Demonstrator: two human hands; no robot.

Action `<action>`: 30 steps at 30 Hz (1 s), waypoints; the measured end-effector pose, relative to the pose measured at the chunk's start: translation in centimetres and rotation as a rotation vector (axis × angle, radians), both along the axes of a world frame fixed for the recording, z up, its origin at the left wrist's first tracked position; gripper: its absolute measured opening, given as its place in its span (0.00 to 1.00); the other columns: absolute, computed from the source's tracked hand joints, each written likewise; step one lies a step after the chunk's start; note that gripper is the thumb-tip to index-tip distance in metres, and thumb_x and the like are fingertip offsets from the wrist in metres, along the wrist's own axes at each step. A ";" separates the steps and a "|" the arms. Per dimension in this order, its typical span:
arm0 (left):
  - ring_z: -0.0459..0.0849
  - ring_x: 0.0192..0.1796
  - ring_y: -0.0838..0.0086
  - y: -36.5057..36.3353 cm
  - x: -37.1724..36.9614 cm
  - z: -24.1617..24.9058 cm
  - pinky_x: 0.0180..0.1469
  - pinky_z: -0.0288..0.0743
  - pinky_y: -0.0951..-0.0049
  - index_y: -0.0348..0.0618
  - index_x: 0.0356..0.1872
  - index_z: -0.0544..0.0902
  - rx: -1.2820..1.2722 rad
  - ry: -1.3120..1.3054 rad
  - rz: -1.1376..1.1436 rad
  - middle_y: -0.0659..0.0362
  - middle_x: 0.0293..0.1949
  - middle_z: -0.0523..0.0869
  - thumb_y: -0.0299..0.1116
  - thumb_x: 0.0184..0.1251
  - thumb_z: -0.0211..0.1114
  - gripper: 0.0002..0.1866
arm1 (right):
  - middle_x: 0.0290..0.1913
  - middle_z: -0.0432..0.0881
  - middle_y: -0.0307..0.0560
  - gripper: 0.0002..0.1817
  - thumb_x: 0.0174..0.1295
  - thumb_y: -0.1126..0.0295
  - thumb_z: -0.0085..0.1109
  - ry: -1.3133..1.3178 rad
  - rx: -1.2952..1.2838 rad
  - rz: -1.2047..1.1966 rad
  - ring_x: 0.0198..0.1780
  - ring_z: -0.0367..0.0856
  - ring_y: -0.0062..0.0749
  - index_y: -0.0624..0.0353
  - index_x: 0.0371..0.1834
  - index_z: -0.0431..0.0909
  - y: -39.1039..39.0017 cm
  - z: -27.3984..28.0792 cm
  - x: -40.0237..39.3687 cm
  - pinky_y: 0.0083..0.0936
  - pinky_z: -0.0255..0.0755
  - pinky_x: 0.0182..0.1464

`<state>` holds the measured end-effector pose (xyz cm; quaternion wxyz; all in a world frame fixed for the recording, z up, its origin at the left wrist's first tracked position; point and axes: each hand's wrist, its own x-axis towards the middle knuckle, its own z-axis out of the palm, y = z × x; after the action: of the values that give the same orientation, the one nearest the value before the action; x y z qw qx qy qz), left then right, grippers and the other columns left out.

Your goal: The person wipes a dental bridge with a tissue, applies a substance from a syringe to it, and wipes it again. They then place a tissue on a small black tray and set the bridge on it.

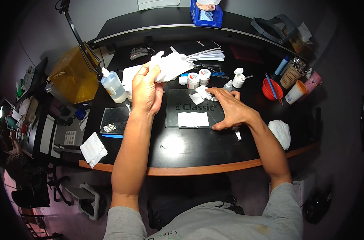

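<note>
My left hand (148, 89) is raised over the desk, its fingers closed on a white tissue (172, 66). Over the right part of a glass slab (172, 100) marked "IPS Classic", my right hand (232, 108) is spread, thumb and fingers apart. Its fingertips are beside a crumpled white tissue (202, 95) at the slab's back; whether they touch it I cannot tell. A folded white tissue (193, 119) lies flat on the slab's front part. Two white jars (193, 81) stand just behind the slab.
A clear bottle (114, 86) stands at the left, near a small dark plate (116, 120). On the right are a red bowl (270, 89), a cup (297, 93) and a brush holder (291, 77). A blue bin (206, 16) sits on the back shelf.
</note>
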<state>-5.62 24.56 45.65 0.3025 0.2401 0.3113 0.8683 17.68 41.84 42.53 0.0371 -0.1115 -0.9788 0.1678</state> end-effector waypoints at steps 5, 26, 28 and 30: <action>0.86 0.53 0.71 0.2 -0.1 -0.6 0.60 0.82 0.67 0.34 0.58 0.80 -0.008 0.018 -0.014 0.55 0.51 0.86 0.24 0.75 0.64 0.14 | 0.75 0.66 0.62 0.73 0.28 0.50 0.80 -0.053 -0.007 -0.012 0.77 0.63 0.52 0.56 0.84 0.49 0.8 0.7 -0.9 0.50 0.46 0.73; 0.85 0.56 0.71 0.9 0.6 -1.8 0.62 0.78 0.67 0.37 0.63 0.77 -0.155 0.093 -0.062 0.56 0.55 0.86 0.28 0.75 0.64 0.18 | 0.84 0.53 0.63 0.63 0.43 0.63 0.73 0.071 0.042 -0.077 0.83 0.56 0.54 0.51 0.86 0.46 0.7 1.2 -1.3 0.54 0.50 0.77; 0.85 0.55 0.72 0.8 0.8 -1.7 0.61 0.78 0.68 0.37 0.62 0.78 -0.169 0.098 -0.063 0.56 0.54 0.86 0.28 0.75 0.64 0.18 | 0.71 0.69 0.66 0.39 0.49 0.64 0.67 0.283 0.052 -0.131 0.70 0.73 0.56 0.57 0.70 0.70 -0.1 1.7 0.4 0.49 0.64 0.69; 0.86 0.54 0.73 0.7 1.2 -1.3 0.60 0.79 0.69 0.37 0.62 0.78 -0.171 0.110 -0.067 0.57 0.54 0.86 0.28 0.75 0.65 0.17 | 0.55 0.78 0.60 0.26 0.51 0.65 0.69 0.101 -0.051 -0.394 0.57 0.81 0.53 0.60 0.54 0.75 -1.8 3.3 1.9 0.44 0.73 0.58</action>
<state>-4.38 25.26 44.34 0.3329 0.2711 0.3922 0.8136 19.62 40.00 45.88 0.1152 -0.2930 -0.9305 0.1872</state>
